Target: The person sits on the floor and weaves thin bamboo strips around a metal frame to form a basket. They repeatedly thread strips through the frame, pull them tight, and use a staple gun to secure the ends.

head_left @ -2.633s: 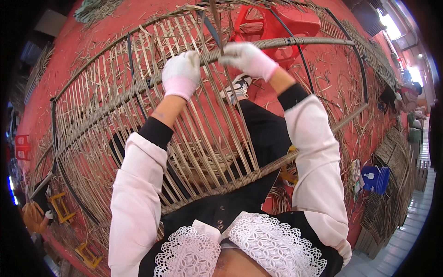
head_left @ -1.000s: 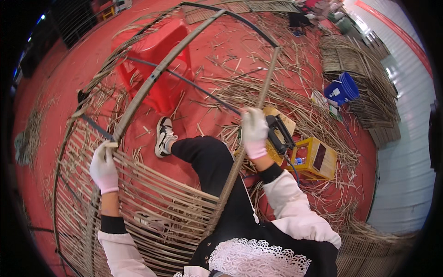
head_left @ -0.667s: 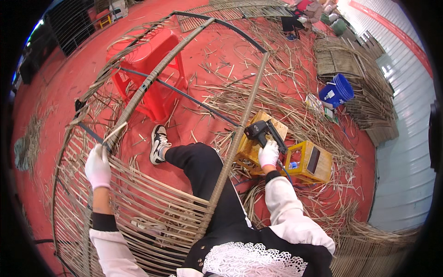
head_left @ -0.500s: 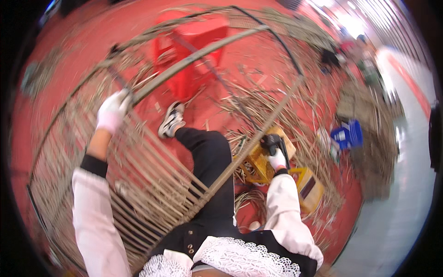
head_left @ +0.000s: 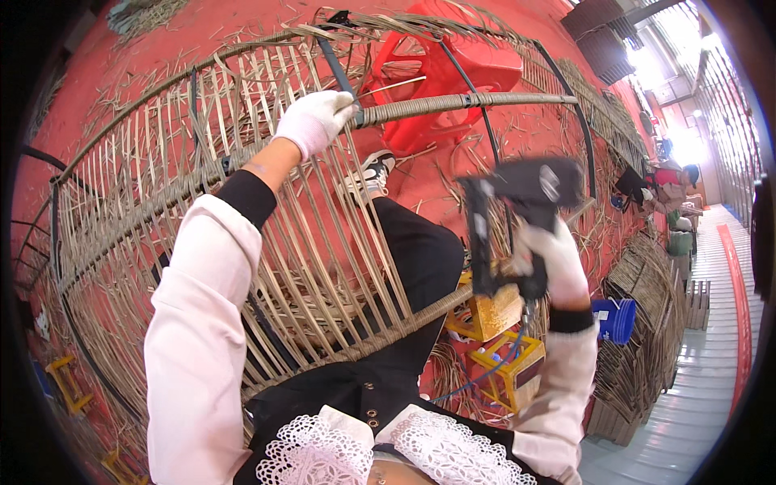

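A large black metal frame, wrapped and strung with tan rattan-like strips, lies tilted across my lap. My left hand (head_left: 319, 121), in a white glove, is closed at the end of the frame's wrapped crossbar (head_left: 461, 103). A loose strip (head_left: 396, 86) sticks out from its fingertips; the fingers' inner side is hidden. My right hand (head_left: 558, 257), also gloved, grips a black nail gun (head_left: 521, 190), blurred by motion, above the frame's right part. Between the crossbar and the near wrapped rail (head_left: 376, 343), parallel strips (head_left: 295, 250) are strung on the left side.
A red plastic stool (head_left: 493, 69) stands beyond the frame. Yellow-framed stools (head_left: 529, 356) and a blue hose (head_left: 495, 368) lie by my right side. Further right are a blue bucket (head_left: 616, 321) and stacked woven panels (head_left: 647, 299). Loose strips litter the red floor.
My right hand has lifted the nail gun from beside the yellow stools to above the frame. The view has shifted; my left hand is still at the crossbar's end.
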`<state>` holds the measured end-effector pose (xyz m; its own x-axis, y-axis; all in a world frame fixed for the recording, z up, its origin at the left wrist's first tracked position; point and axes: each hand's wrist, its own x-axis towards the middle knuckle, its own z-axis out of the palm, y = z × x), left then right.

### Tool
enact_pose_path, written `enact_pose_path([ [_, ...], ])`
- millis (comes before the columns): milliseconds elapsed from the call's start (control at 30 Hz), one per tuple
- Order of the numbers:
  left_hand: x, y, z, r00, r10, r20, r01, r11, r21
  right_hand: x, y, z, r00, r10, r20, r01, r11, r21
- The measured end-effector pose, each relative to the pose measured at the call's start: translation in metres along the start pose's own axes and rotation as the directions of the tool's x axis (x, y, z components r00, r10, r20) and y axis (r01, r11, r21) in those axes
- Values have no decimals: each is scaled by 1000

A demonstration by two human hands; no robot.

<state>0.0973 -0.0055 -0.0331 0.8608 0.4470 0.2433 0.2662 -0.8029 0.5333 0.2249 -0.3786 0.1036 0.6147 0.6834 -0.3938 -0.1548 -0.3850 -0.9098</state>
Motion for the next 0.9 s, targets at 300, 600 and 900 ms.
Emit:
enact_pose_path([
  [300,3,1,0,993,-100,57,102,995,-23,135,-79,114,963,60,262,51,916,-398],
  [600,3,-2,5,993,-102,60,106,992,-64,149,-105,120,918,192,347,82,764,-640],
  [900,7,-9,14,992,-119,51,126,979,-157,53,-34,40,971,38,234,18,972,-233],
])
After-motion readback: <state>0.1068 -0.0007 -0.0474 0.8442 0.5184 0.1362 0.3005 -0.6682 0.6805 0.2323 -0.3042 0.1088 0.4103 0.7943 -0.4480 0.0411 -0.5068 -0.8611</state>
